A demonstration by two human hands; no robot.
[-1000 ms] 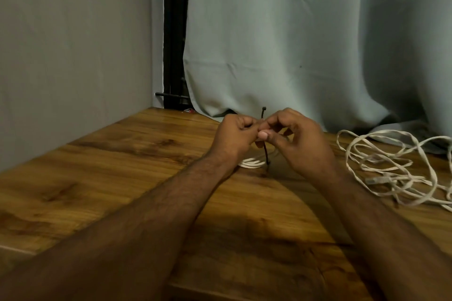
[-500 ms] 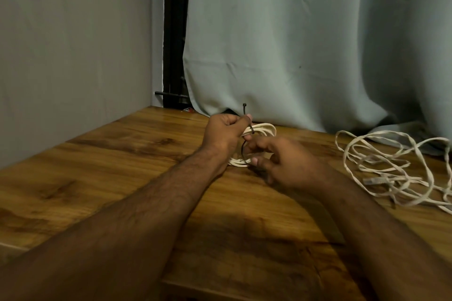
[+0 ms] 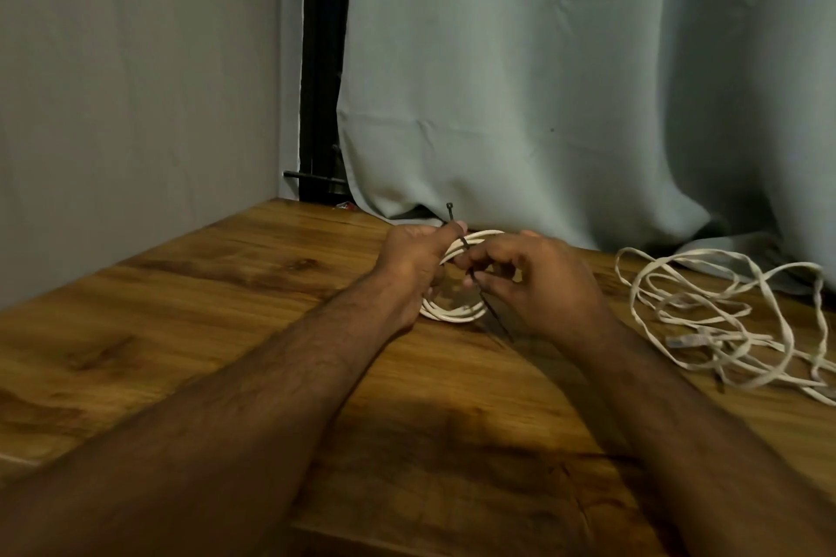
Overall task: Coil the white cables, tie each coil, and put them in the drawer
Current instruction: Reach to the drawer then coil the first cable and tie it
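Observation:
A small white cable coil (image 3: 452, 311) stands tilted on the wooden table (image 3: 181, 321) between my hands. My left hand (image 3: 414, 258) grips the coil's left side and pinches the head end of a thin black zip tie (image 3: 466, 245), whose head sticks up above my thumb. My right hand (image 3: 538, 280) pinches the tie's tail, which runs down across the coil toward the table. A second white cable (image 3: 724, 321) lies loose and tangled on the table to the right. No drawer is in view.
A pale grey-green curtain (image 3: 543, 104) hangs behind the table and its hem drapes onto the back edge. A grey wall stands on the left, with a dark frame in the corner. The table's front edge runs below my forearms.
My hands have drawn apart, baring the white coil between them. My left hand has moved left and up with the tie's head; my right hand now pulls the tail down across the coil.

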